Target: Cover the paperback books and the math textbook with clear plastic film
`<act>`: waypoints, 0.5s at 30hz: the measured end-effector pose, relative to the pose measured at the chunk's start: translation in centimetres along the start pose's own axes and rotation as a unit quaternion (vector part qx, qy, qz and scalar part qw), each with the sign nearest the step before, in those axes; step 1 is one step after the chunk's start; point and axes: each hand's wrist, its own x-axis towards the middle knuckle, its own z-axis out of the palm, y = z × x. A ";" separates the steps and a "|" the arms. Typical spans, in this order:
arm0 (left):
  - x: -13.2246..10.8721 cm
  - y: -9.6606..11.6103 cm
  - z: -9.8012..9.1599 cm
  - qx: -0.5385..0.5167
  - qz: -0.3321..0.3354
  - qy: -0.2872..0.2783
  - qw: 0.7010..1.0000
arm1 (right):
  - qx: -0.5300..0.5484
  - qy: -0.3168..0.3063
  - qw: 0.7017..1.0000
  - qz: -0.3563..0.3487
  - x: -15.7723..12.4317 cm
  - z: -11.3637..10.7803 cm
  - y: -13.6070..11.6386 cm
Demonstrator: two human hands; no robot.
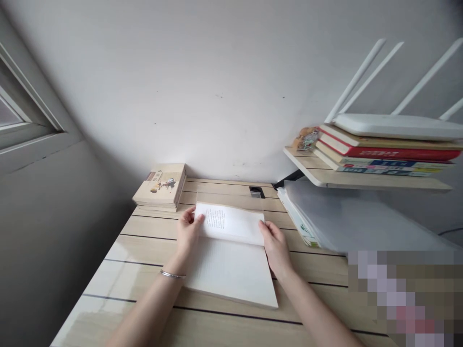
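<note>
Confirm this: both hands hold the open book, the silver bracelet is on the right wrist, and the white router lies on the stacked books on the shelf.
Wrong wrist: the head view shows the silver bracelet on the wrist of the left hand. The left and right hand do hold the open book, and the white router lies on the stacked books on the shelf.

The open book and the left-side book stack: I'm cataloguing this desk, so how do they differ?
The open book shows white pages; the left-side book stack shows a beige illustrated cover. The left hand and right hand hold the open book; neither touches the left-side book stack. Both carry print.
</note>
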 end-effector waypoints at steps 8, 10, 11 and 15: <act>-0.7 -0.4 -1.3 0.119 -0.022 -0.020 0.992 | -0.008 0.017 1.000 -0.008 0.5 0.2 0.1; -0.9 -0.4 -1.5 0.126 -0.016 -0.017 0.992 | -0.022 0.012 1.000 -0.011 0.5 0.1 0.2; -1.0 -0.4 -1.5 0.127 -0.013 -0.015 0.992 | -0.031 0.013 0.999 -0.013 0.5 0.0 0.2; -1.3 -0.5 -1.4 0.147 0.001 -0.003 0.989 | -0.058 0.017 0.998 -0.014 0.7 0.0 0.1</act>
